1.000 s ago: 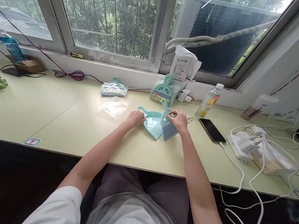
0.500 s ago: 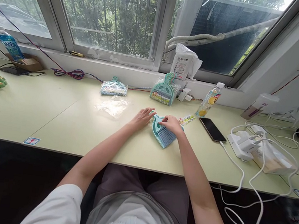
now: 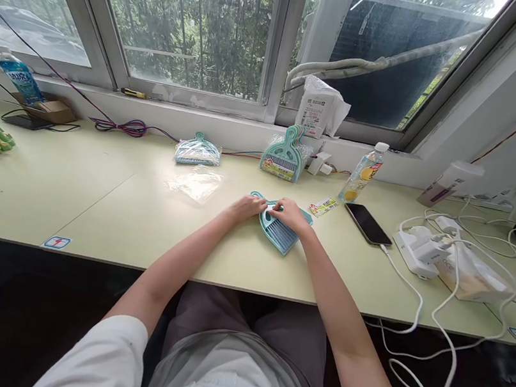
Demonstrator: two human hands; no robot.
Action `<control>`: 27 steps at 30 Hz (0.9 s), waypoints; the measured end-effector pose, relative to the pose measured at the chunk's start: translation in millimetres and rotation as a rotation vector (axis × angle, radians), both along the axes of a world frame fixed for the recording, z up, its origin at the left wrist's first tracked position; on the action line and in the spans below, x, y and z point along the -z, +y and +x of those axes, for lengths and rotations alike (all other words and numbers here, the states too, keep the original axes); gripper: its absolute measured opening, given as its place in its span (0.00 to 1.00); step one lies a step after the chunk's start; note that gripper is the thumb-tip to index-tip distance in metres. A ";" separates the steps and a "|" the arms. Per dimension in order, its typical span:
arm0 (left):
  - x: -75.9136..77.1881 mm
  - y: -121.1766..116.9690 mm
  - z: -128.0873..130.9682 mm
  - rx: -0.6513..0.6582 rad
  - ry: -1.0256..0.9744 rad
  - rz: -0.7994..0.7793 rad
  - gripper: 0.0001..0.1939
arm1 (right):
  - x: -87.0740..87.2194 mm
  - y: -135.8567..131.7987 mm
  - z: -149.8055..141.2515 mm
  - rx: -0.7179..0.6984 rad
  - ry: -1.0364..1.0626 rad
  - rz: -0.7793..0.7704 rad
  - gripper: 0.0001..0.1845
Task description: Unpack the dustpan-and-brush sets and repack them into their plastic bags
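A small teal dustpan (image 3: 309, 216) lies on the table in front of me, its handle pointing to the far left. Lying on it is a matching hand brush (image 3: 282, 233) with grey-blue bristles toward me. My left hand (image 3: 247, 207) is closed on the dustpan near the handle, fingers bunched together. From the right, my right hand (image 3: 292, 214) pinches the brush's body close to its handle; the exact fingertip contact is partly hidden. A colourful label card (image 3: 322, 207) rests just beyond my right hand. To the left lies a crumpled clear plastic bag (image 3: 195, 184).
Behind stand a stack of dustpan sets (image 3: 284, 155) and a wrapped dustpan set (image 3: 198, 151). To the right are a drink bottle (image 3: 361, 175), a phone (image 3: 368, 224), a power strip (image 3: 416, 255) and tangled white cables. The table's front edge (image 3: 253, 293) runs before my lap.
My left hand has gone from spread fingers beside the handle to closed on the dustpan. Dustpan and brush have shifted slightly left, the right hand moving with them.
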State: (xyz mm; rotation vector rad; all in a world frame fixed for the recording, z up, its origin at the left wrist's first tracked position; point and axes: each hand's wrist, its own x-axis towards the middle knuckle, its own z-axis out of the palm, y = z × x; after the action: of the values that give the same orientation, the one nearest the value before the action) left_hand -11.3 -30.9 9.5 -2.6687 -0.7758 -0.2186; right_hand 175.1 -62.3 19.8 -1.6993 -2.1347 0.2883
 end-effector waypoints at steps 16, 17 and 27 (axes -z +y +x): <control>4.4 -12.7 19.4 -0.090 -1.192 -1.571 0.25 | -6.2 0.0 -3.2 0.342 0.257 0.310 0.14; 4.5 -12.6 18.6 -0.093 -1.231 -1.563 0.25 | -6.6 1.3 1.8 0.370 0.256 0.357 0.15; 1.8 10.5 -10.6 -0.185 -1.643 -1.501 0.23 | 26.7 17.5 75.8 0.580 0.033 -0.022 0.23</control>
State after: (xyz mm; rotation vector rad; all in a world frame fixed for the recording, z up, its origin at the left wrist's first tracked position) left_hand -21.9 -20.4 7.8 -2.7709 -2.1850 -2.9559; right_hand 251.0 -44.8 -7.0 -2.2076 -1.5251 0.1661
